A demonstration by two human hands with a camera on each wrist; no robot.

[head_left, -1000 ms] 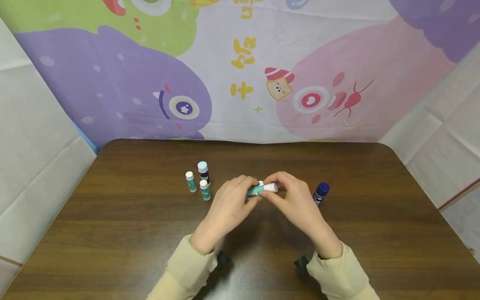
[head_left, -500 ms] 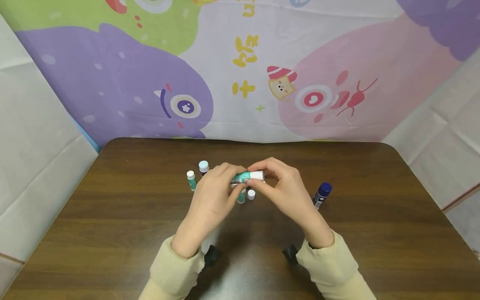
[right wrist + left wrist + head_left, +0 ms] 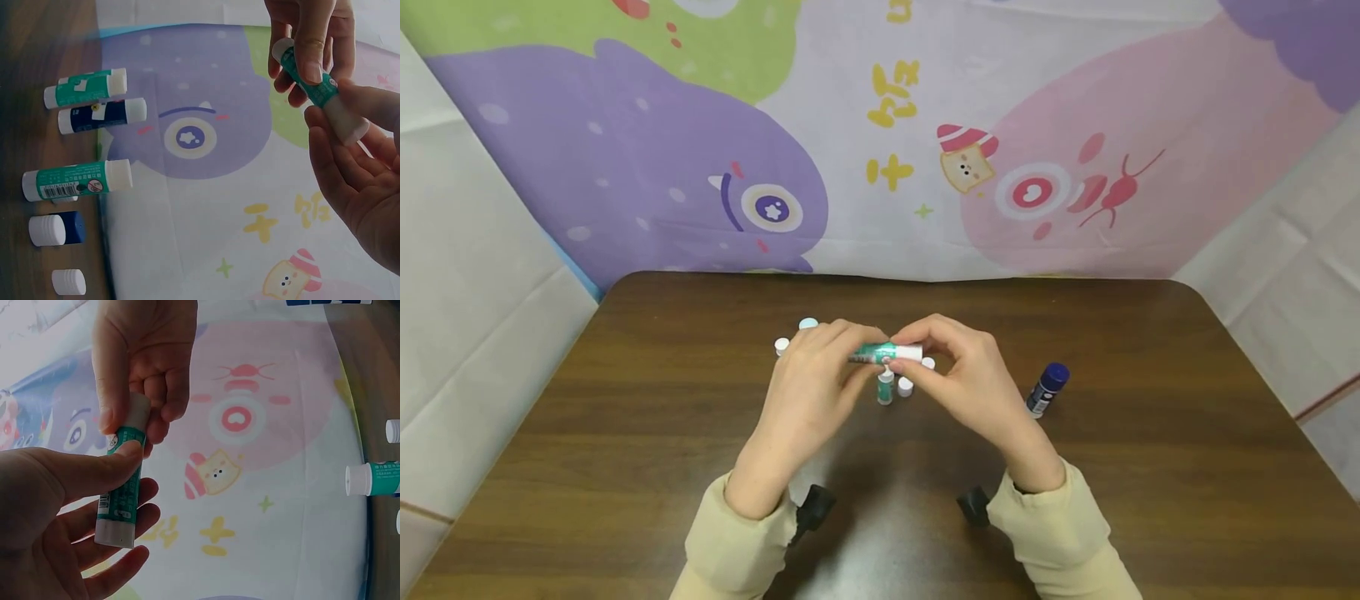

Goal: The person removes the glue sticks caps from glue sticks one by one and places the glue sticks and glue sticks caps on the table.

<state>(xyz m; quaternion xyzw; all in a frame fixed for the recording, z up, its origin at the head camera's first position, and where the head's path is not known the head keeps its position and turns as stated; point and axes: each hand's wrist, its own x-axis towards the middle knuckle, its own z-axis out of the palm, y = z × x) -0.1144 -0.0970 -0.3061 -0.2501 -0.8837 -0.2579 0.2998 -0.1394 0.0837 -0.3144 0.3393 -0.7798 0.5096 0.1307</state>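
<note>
Here I am on the feeds: the glue stick (image 3: 887, 353) is in the air over the table (image 3: 625, 417), between both hands! Left hand (image 3: 805, 383) grips its green barrel, right hand (image 3: 972, 375) pinches the white end. Below, I see a small stick (image 3: 885, 390) standing, a white cap (image 3: 906, 387) just beside it, and a blue stick (image 3: 1047, 391) off right.

Brown wood-grain table (image 3: 587, 467): upright glue sticks (image 3: 885, 391), small white caps (image 3: 906, 387).

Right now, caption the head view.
Left hand grips a green-and-white cylindrical plastic tube, right hand pinches its white end, above a brown wood-grain table.
</note>
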